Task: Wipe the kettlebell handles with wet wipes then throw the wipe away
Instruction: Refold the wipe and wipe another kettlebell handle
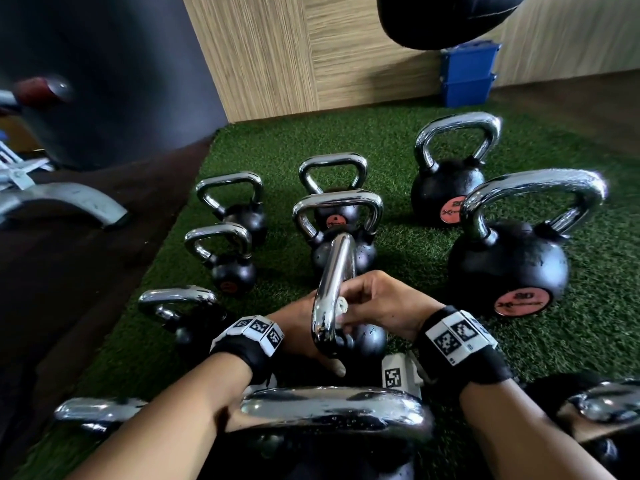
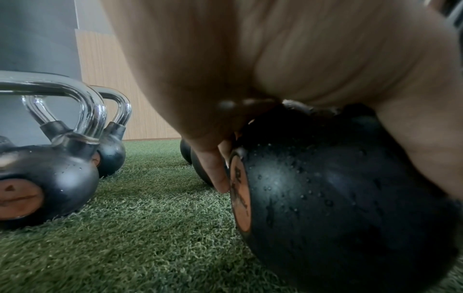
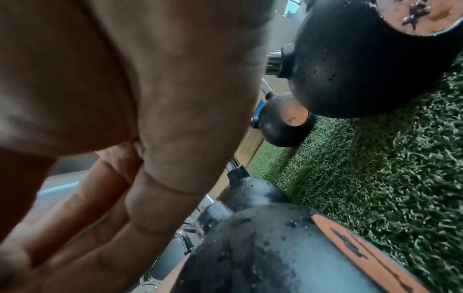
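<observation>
A black kettlebell (image 1: pixel 367 337) stands on the turf between my wrists, its chrome handle (image 1: pixel 334 282) seen edge-on and beaded with water. My left hand (image 1: pixel 303 336) grips the ball from the left. In the left wrist view its palm (image 2: pixel 288 59) lies over the wet ball (image 2: pixel 338 198), with fingers (image 2: pixel 216 172) curled down beside the orange disc. My right hand (image 1: pixel 370 303) pinches a small white wipe (image 1: pixel 342 306) against the right side of the handle. The right wrist view shows only the palm and fingers (image 3: pixel 130 111) over the ball (image 3: pixel 275 253); the wipe is hidden there.
Several more chrome-handled kettlebells stand around on the green turf (image 1: pixel 398 140), the largest at right (image 1: pixel 509 268) and one right under me (image 1: pixel 332 410). Blue bins (image 1: pixel 467 76) stand by the wooden wall. A grey bench foot (image 1: pixel 69 202) lies on the dark floor at left.
</observation>
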